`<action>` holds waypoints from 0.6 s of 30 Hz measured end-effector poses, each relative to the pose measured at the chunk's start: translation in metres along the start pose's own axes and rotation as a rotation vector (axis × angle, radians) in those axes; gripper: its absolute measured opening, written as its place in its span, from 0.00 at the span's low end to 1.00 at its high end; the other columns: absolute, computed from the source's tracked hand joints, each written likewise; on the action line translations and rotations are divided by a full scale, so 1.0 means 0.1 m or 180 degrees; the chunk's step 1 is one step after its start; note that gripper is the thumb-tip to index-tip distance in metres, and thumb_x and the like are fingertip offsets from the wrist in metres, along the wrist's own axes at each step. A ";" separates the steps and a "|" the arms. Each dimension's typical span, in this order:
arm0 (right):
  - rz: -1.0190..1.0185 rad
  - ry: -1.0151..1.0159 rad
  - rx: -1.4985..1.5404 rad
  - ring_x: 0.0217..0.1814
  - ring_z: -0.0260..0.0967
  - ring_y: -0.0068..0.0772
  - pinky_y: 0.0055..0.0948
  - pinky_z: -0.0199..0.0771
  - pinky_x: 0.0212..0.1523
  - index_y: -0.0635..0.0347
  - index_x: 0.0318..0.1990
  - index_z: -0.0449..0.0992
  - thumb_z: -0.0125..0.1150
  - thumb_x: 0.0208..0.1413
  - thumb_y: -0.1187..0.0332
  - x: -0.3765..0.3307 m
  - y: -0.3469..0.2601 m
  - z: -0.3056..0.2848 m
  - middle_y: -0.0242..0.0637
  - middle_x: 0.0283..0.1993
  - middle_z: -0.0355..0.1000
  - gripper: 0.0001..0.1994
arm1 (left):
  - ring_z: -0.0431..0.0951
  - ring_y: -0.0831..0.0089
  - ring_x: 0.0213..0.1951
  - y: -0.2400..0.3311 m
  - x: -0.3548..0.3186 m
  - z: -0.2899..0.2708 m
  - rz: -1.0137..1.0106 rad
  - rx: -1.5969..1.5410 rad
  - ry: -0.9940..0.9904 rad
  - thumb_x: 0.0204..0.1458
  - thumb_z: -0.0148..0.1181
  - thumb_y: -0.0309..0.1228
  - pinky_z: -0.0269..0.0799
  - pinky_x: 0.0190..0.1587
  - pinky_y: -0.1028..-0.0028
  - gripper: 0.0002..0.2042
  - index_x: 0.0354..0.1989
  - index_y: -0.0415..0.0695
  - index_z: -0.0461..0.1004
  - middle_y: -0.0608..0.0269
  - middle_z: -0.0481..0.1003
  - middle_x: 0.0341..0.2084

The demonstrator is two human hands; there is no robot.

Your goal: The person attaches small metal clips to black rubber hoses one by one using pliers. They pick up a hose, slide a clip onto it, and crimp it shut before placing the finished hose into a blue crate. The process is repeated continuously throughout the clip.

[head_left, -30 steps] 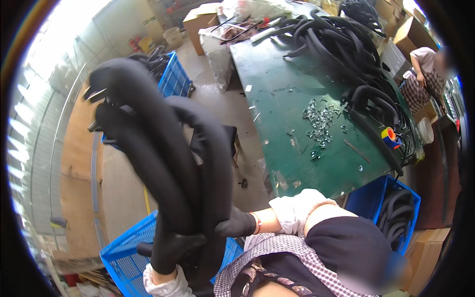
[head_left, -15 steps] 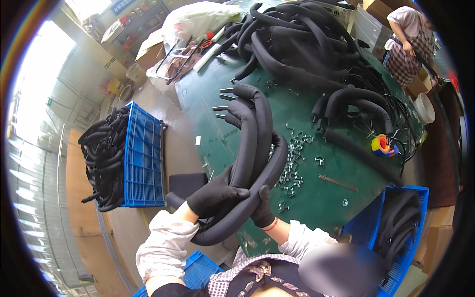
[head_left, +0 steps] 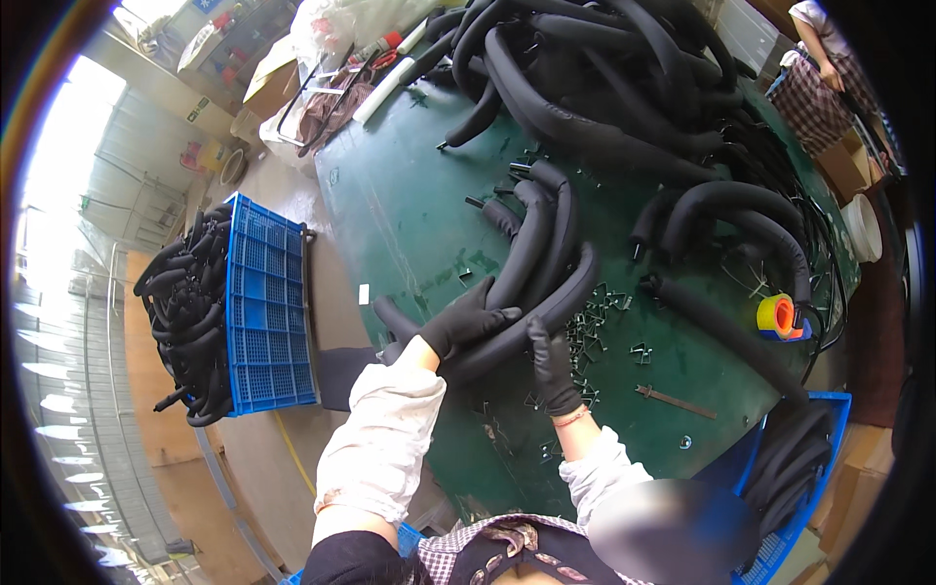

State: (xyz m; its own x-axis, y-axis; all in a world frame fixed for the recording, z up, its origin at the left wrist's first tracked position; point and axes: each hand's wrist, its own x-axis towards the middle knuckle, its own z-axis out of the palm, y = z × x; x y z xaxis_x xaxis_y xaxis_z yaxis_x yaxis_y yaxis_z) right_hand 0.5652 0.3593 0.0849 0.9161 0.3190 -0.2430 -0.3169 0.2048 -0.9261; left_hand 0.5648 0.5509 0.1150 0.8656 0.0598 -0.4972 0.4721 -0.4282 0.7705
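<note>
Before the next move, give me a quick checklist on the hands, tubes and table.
1. Left hand on the tubes: ok.
2. Right hand gripping the tubes: cannot tell; it is at their right side.
3. Tubes over the green table: ok; full contact is unclear.
4. Clear of the metal clips: not ok; clips lie right beside the tubes.
5. Tape roll clear of both hands: ok, far right.

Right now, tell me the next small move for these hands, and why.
Probably ease the left hand off the bent black tubes: they appear to lie on the green table, and the right hand, beside them, isn't wrapped around them.
</note>
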 end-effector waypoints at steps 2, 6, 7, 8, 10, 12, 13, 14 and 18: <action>-0.0211 0.0065 -0.0223 0.47 0.70 0.31 0.32 0.68 0.52 0.70 0.51 0.71 0.58 0.59 0.50 0.09 -0.05 -0.05 0.40 0.45 0.74 0.28 | 0.66 0.56 0.62 -0.05 0.02 0.02 -0.0006 0.0049 0.0121 0.54 0.62 0.49 0.59 0.63 0.66 0.40 0.67 0.34 0.52 0.40 0.65 0.60; 0.0329 0.0269 -0.0108 0.49 0.71 0.34 0.33 0.70 0.53 0.71 0.52 0.71 0.54 0.61 0.46 0.33 0.17 -0.35 0.42 0.48 0.74 0.30 | 0.60 0.53 0.66 0.33 -0.26 -0.13 -0.0059 0.0206 0.0343 0.57 0.59 0.48 0.56 0.66 0.65 0.41 0.68 0.32 0.49 0.37 0.60 0.63; 0.0427 0.0197 0.0083 0.50 0.71 0.33 0.31 0.69 0.53 0.70 0.54 0.70 0.52 0.62 0.47 0.32 0.15 -0.39 0.42 0.50 0.73 0.30 | 0.59 0.52 0.67 0.35 -0.34 -0.17 -0.0022 0.0227 0.0368 0.58 0.58 0.48 0.55 0.66 0.65 0.41 0.68 0.31 0.48 0.36 0.59 0.64; 0.0528 0.0117 0.0270 0.50 0.70 0.31 0.30 0.69 0.54 0.69 0.56 0.69 0.51 0.63 0.47 0.31 0.13 -0.42 0.42 0.52 0.72 0.29 | 0.60 0.52 0.66 0.29 -0.40 -0.19 0.0180 0.0218 0.0493 0.58 0.57 0.45 0.56 0.66 0.65 0.38 0.67 0.31 0.51 0.36 0.60 0.63; 0.0784 0.0033 0.0784 0.51 0.69 0.32 0.30 0.67 0.55 0.67 0.57 0.69 0.48 0.65 0.48 0.24 0.10 -0.42 0.42 0.55 0.70 0.28 | 0.62 0.53 0.65 0.22 -0.67 -0.26 0.0250 0.0315 0.0535 0.58 0.58 0.44 0.57 0.65 0.64 0.36 0.66 0.31 0.54 0.38 0.62 0.62; 0.0171 0.0146 -0.0204 0.51 0.68 0.34 0.31 0.66 0.56 0.66 0.55 0.70 0.48 0.65 0.50 0.11 -0.03 -0.38 0.41 0.53 0.70 0.25 | 0.65 0.53 0.63 0.10 -1.07 -0.31 0.0524 0.0229 0.0638 0.57 0.59 0.43 0.59 0.64 0.64 0.34 0.65 0.32 0.57 0.39 0.64 0.61; -0.0134 0.0111 -0.0701 0.51 0.68 0.35 0.32 0.66 0.56 0.65 0.55 0.70 0.48 0.66 0.51 0.04 -0.07 -0.35 0.40 0.53 0.70 0.24 | 0.66 0.53 0.62 -0.01 -1.34 -0.30 0.0739 0.0091 0.0741 0.57 0.59 0.42 0.61 0.63 0.64 0.33 0.64 0.33 0.58 0.39 0.65 0.60; -0.0604 0.0138 -0.1287 0.57 0.64 0.38 0.35 0.62 0.61 0.66 0.55 0.70 0.47 0.66 0.55 0.00 -0.05 -0.42 0.43 0.56 0.69 0.22 | 0.68 0.53 0.61 -0.13 -1.65 -0.27 0.0943 -0.0044 0.0884 0.57 0.60 0.42 0.62 0.62 0.64 0.32 0.64 0.34 0.60 0.40 0.67 0.58; -0.3228 -0.0199 -0.3163 0.59 0.66 0.47 0.42 0.63 0.62 0.64 0.48 0.76 0.47 0.62 0.70 -0.05 -0.04 -0.78 0.47 0.54 0.71 0.13 | 0.73 0.52 0.55 -0.27 -3.12 0.05 0.0598 -0.0047 0.1489 0.55 0.61 0.43 0.67 0.57 0.62 0.31 0.63 0.38 0.63 0.43 0.72 0.53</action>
State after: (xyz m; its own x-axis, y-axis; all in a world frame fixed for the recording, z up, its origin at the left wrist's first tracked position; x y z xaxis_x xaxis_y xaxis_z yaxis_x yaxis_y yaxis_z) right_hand 0.5815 0.2845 0.0674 0.6181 0.4742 0.6270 0.7858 -0.3509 -0.5093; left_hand 0.2813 0.5391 0.2472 0.9163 0.3820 -0.1198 0.3003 -0.4578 0.8368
